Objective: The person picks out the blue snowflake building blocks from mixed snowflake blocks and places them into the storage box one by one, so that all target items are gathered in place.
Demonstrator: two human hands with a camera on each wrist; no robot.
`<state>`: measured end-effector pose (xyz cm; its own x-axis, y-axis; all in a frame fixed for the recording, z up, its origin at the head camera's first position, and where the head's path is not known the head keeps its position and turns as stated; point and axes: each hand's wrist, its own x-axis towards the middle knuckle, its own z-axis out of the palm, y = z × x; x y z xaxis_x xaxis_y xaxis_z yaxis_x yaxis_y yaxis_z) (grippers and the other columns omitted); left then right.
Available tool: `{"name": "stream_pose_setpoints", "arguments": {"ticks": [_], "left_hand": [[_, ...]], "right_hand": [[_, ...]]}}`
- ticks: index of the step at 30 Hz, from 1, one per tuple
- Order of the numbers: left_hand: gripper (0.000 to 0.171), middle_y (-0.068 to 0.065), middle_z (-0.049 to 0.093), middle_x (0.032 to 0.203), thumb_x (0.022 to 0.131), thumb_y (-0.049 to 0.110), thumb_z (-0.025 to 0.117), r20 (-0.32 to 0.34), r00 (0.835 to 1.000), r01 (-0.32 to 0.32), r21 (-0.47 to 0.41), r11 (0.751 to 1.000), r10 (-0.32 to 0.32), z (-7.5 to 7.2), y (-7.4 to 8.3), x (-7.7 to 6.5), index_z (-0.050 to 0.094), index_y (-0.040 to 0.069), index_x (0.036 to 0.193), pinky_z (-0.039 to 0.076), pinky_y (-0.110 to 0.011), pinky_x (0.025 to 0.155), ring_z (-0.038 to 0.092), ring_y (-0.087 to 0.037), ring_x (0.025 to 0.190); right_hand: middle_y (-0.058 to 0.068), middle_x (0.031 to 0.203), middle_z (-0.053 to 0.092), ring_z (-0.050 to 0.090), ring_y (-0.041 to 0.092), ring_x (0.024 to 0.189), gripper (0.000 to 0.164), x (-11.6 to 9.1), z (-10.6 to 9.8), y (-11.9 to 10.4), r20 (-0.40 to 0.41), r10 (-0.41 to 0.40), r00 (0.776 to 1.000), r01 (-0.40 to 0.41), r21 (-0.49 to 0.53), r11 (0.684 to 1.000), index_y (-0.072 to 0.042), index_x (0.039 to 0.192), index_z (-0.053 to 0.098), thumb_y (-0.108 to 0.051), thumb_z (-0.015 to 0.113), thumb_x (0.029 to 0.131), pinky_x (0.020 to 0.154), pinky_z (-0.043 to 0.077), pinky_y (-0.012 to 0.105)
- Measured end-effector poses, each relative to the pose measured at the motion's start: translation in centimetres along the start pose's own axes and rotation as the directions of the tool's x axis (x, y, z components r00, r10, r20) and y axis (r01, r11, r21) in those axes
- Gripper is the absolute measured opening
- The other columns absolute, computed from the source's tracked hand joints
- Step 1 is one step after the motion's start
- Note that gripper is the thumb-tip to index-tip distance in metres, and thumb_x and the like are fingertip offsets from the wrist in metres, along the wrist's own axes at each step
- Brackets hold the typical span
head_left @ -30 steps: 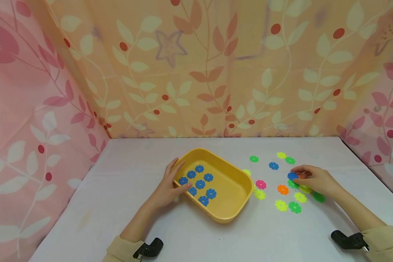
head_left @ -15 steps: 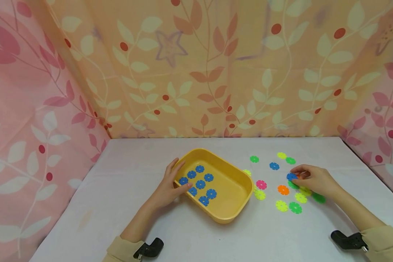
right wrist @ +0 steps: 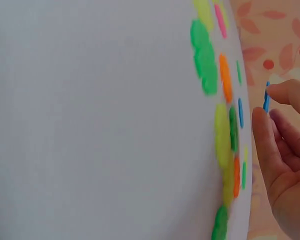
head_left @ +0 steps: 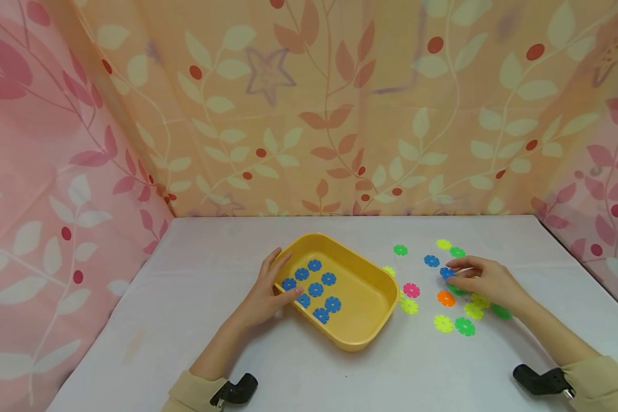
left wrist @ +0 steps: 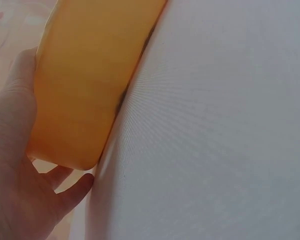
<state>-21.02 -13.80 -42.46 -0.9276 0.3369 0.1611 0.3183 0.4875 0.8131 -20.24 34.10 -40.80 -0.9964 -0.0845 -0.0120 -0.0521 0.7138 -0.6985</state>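
My left hand (head_left: 261, 298) holds the left end of a yellow plastic tray (head_left: 357, 297), its thumb over the rim and its fingers along the outer wall. In the left wrist view the tray's side (left wrist: 90, 85) fills the space beside the palm. Several notched blue discs (head_left: 316, 289) lie flat inside, toward the tray's left end. Between thumb and fingertips, my right hand (head_left: 489, 281) pinches another notched blue disc (head_left: 446, 273). The right wrist view shows this disc (right wrist: 267, 97) edge-on, raised off the table.
Loose notched discs lie right of the tray: a blue one (head_left: 431, 261), an orange one (head_left: 446, 298), a pink one (head_left: 411, 290), and several green (head_left: 465, 327) and yellow ones (head_left: 443, 324). Some overlap below the right hand. A patterned curtain (head_left: 329, 114) stands behind the white table (head_left: 195, 257).
My right hand has lifted the blue disc off the pile and shifted slightly left with it. My left hand and the tray stay in place.
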Motion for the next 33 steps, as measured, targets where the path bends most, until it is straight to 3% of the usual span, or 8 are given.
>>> {"name": "stream_pose_setpoints", "arguments": {"ticks": [9,18,33], "left_hand": [[0.082,0.004,0.003,0.162,0.087,0.038,0.073,-0.001,1.0,-0.017,-0.003,1.0,0.017,0.0,-0.3,0.0,0.029,0.021,0.155,0.018,-0.061,0.111,0.014,-0.032,0.146],[0.081,0.007,0.003,0.161,0.087,0.039,0.072,0.002,1.0,-0.015,-0.004,1.0,0.015,-0.1,-0.2,0.0,0.03,0.021,0.154,0.018,-0.06,0.111,0.014,-0.03,0.146],[0.082,0.008,0.001,0.161,0.087,0.039,0.073,0.004,1.0,-0.014,-0.008,1.0,0.014,-0.1,-0.4,0.0,0.028,0.023,0.155,0.019,-0.06,0.111,0.013,-0.03,0.146]], "right_hand": [[0.016,0.122,0.061,0.064,0.017,0.089,0.048,0.0,1.9,-3.9,0.058,-0.044,0.997,0.031,0.21,0.977,-0.007,0.125,0.061,-0.036,0.073,0.088,0.074,0.055,0.026],[0.016,0.123,0.06,0.065,0.02,0.092,0.042,-0.2,4.0,-8.1,0.127,-0.138,0.982,0.077,0.397,0.914,-0.004,0.124,0.061,-0.024,0.073,0.089,0.081,0.054,0.027],[0.007,0.105,0.067,0.061,0.025,0.093,0.038,0.7,8.2,-13.7,0.22,-0.21,0.952,0.117,0.374,0.92,-0.006,0.116,0.066,-0.025,0.078,0.084,0.079,0.053,0.023]]}}
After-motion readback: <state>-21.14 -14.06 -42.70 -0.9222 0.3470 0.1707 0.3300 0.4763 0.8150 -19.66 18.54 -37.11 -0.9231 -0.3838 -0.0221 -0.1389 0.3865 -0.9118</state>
